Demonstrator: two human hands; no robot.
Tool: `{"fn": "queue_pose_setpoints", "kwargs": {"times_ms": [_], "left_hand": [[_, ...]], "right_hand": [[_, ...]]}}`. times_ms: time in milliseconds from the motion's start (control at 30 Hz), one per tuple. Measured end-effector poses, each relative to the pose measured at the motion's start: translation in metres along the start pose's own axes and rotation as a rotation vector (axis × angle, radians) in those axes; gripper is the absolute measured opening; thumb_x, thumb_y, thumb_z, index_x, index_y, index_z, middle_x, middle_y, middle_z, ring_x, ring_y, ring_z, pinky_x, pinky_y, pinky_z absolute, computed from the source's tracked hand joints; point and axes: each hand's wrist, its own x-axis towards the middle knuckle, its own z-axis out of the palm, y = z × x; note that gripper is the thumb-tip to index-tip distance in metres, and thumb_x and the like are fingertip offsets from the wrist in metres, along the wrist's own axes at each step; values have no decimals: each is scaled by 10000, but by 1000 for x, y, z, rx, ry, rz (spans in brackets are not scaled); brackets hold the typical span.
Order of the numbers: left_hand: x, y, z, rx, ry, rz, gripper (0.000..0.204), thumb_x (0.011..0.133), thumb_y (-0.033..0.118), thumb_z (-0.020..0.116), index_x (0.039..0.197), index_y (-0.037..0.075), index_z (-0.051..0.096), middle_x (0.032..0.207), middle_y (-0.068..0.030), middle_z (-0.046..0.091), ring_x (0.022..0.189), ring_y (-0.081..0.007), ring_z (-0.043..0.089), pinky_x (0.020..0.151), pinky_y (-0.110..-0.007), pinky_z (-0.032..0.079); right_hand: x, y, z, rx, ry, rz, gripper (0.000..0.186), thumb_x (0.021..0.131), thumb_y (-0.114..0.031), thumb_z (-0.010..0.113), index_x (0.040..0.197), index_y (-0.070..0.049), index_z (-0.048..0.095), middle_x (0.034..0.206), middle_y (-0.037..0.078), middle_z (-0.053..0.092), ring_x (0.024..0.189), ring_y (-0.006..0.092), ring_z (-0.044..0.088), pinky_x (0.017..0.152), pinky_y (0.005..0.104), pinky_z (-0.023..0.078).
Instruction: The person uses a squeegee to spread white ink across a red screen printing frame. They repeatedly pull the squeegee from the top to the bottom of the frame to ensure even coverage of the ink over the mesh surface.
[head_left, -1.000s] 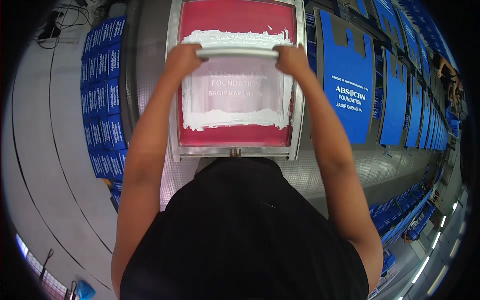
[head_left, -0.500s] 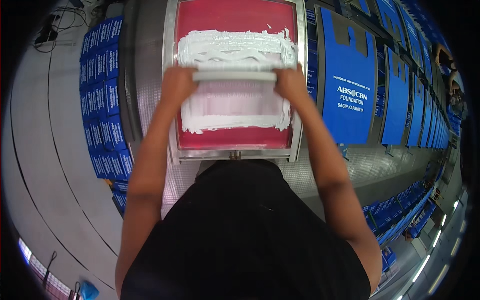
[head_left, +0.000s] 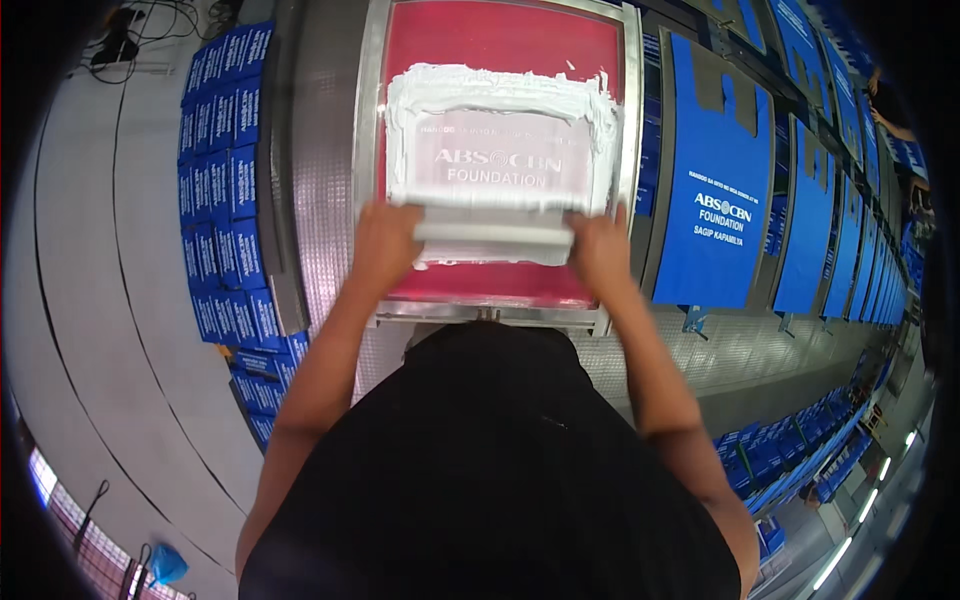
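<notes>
"What's in hand there?"

"Spreading white paste (head_left: 440, 92) over the red screen (head_left: 505, 40), I'd judge, with the pale bar (head_left: 495, 234) as the squeegee. The bar lies crosswise, much closer to the near edge of the metal frame (head_left: 630, 110) than to its far edge."

"And the grip?"

"The left hand (head_left: 388, 250) has the bar's left end, the right hand (head_left: 602, 254) its right end. The fingers look curled round it, though they're blurred, so I can't swear to how tightly they close."

"What does the next move call for?"

"Equal pressure at both ends, I'd say, and the bar kept level, stopping short of the frame's near edge."

"Does the frame work as a container?"

"Like a shallow tray: it holds the paste, thick toward the far edge, with ragged strips along both sides and a little by the bar. Pale lettering shows through the thin middle."

"Anything else around?"

"The frame sits on a grey, dimpled table (head_left: 320, 130). Beyond its left edge are stacks of blue printed cartons (head_left: 220, 180), apparently folded, with no contents showing. To the frame's right lie flat blue panels (head_left: 718, 160) with slotted far ends."
</notes>
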Motion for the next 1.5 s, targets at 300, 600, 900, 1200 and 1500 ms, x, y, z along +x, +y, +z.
{"fn": "queue_pose_setpoints", "kwargs": {"times_ms": [300, 600, 900, 1200, 1500], "left_hand": [[129, -35, -42, -89, -14, -38, 229, 747, 289, 753, 905, 126, 720, 839, -140, 691, 798, -332, 664, 734, -425, 516], [-11, -6, 14, -93, 70, 84, 272, 646, 44, 708, 916, 77, 687, 813, -121, 649, 867, -317, 590, 856, -456, 418], [181, -32, -57, -83, -80, -132, 361, 683, 304, 796, 968, 97, 716, 884, -156, 692, 861, -344, 656, 768, -417, 511], [10, 21, -40, -503, -142, -345, 313, 884, 311, 615, 975, 14, 649, 855, -187, 660, 765, -331, 646, 714, -418, 502], [-151, 77, 148, -1268, -608, -455, 405, 937, 395, 600, 897, -5, 649, 735, -15, 593, 712, -99, 522, 680, -290, 442]], "right_hand": [[126, 37, -46, -98, -64, -13, 395, 707, -111, 615, 1093, -160, 678, 923, 115, 708, 917, 273, 676, 989, 503, 372], [-22, -2, 15, 19, 78, -3, 295, 679, -12, 583, 930, -119, 694, 780, 111, 675, 768, 284, 641, 1075, 588, 272], [186, 52, -63, -32, -149, 95, 507, 683, -85, 556, 1171, -171, 665, 1080, 113, 685, 1022, 296, 642, 925, 416, 485], [228, 66, -114, 107, -221, 26, 565, 638, -64, 511, 1185, -91, 652, 1036, 197, 680, 945, 338, 664, 815, 391, 545], [241, 50, -78, 70, -230, -143, 537, 638, -96, 586, 1172, -77, 643, 1136, 187, 646, 1055, 365, 613, 907, 416, 498]]}}
